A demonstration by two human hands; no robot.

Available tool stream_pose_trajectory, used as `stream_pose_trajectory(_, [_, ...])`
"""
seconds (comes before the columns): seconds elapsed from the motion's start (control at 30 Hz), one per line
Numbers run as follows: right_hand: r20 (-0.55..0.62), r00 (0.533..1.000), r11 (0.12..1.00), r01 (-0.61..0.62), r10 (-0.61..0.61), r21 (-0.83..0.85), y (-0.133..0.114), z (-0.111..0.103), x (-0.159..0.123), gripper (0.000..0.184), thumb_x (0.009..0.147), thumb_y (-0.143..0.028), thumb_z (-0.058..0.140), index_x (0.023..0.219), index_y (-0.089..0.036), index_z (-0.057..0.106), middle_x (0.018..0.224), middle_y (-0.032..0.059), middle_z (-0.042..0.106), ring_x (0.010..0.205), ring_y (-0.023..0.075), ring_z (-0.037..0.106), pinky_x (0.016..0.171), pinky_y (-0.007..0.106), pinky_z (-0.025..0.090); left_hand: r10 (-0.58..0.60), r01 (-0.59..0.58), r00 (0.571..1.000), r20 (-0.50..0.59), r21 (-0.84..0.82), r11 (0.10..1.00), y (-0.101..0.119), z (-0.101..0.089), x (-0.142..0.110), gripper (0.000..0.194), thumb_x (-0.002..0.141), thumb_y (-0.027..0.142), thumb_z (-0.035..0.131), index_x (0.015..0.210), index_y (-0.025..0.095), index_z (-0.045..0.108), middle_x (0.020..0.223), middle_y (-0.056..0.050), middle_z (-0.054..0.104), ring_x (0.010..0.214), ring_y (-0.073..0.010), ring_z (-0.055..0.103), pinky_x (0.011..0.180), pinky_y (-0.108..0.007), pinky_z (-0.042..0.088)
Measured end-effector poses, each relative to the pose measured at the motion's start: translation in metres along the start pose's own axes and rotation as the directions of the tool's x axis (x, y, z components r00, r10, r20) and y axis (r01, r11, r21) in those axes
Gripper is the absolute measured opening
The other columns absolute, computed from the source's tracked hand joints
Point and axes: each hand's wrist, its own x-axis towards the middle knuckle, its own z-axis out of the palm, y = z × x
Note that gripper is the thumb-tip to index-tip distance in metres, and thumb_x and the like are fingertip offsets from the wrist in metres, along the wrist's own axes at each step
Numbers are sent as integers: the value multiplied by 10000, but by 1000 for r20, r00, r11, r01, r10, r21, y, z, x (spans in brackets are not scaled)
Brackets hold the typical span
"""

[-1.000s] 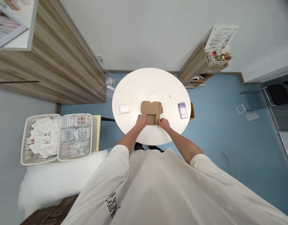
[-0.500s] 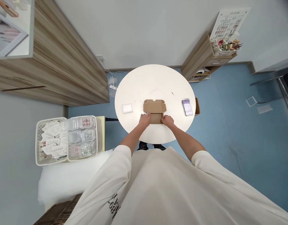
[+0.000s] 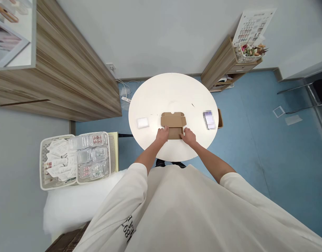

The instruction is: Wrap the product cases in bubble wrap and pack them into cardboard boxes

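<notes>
A small brown cardboard box (image 3: 173, 121) lies on the white round table (image 3: 173, 87), its lid folded back away from me. My left hand (image 3: 162, 134) grips the left side wall of the box, fingers closed around it. At the right side wall, my right hand (image 3: 188, 135) pinches the cardboard between thumb and fingers. The tray part between the hands looks bare inside. Left of the box lies a flat white packet (image 3: 142, 123). On the right side of the table is a purple and white item (image 3: 209, 120), blurred out.
Two white baskets (image 3: 94, 157) with clear plastic cases and paper packets stand at the left, beside a white padded surface (image 3: 79, 203). A wooden cabinet (image 3: 82, 70) rises at the back left. A small shelf unit (image 3: 226, 70) stands behind on the right.
My right hand has shifted slightly, its fingers a little more spread at the box's right wall. My left hand and the box stay nearly in place; the view has tilted slightly.
</notes>
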Motion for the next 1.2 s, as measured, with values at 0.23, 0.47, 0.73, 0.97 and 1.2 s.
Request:
stream_pose_trajectory(0.23, [93,970,957,239,-226,-162,-16,-4,-2,975,801,-437,756,1558,-276,162,1604,141,246,1291,335,426,1026,433,405,22,-22,999,-29,1,1000,-1,-2,-2,1048,701,367,880,1556,197,299,1405,-204,490,1068,-330,617,898,-407,414])
stream_pose_trajectory(0.47, [117,977,958,198,-176,-208,-26,-3,8,922,799,-341,765,1529,-250,211,1533,162,329,1200,322,498,983,414,435,-10,-26,985,-174,-204,979,-21,-9,-25,642,916,400,657,1477,223,399,1427,-164,478,1169,-304,571,959,-403,407])
stream_pose_trajectory(0.73, [108,981,961,180,-160,-210,-30,-7,4,883,804,-314,755,1513,-249,233,1498,156,370,1153,311,522,956,417,456,-696,476,684,-219,-589,653,-121,-21,-31,493,982,412,468,1398,150,435,1386,-200,516,1302,-342,492,1043,-466,423])
stream_pose_trajectory(0.97, [110,984,961,160,-138,-224,-33,-5,4,911,809,-305,762,1532,-256,212,1537,163,338,1193,329,509,964,423,451,-855,652,446,266,-751,106,-168,-6,-6,725,821,566,672,1370,152,440,1391,-239,530,1316,-406,501,960,-517,483])
stream_pose_trajectory(1.2, [122,987,964,131,-105,-231,-35,-4,3,924,814,-287,750,1546,-265,187,1573,152,301,1202,322,503,975,425,452,-775,637,551,309,-755,152,-178,6,-5,452,807,495,712,1139,218,582,1262,-152,631,1175,-318,612,902,-434,503])
